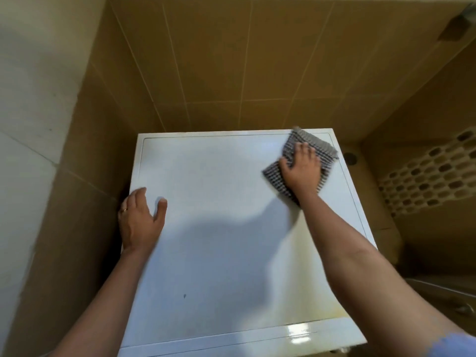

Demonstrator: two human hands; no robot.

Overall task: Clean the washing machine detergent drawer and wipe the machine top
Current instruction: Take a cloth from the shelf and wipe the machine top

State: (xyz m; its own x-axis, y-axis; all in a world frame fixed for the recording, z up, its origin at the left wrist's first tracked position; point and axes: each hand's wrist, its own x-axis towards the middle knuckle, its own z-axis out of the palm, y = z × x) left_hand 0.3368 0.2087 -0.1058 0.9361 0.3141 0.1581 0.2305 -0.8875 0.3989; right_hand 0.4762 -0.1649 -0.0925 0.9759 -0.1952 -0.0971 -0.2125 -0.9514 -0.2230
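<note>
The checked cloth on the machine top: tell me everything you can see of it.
The cloth is a woven-looking fabric in a fine dark and light check, grey overall. It lies crumpled and partly folded, flat on the white machine top at its far right corner, one corner reaching the back edge. The right hand presses down on its middle with spread fingers, covering much of it. Its edges look blurred. The left hand does not touch it.

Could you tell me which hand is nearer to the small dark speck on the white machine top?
Left. The left hand rests at the top's left edge, above the speck; the right hand presses the grey cloth at the far right corner.
</note>
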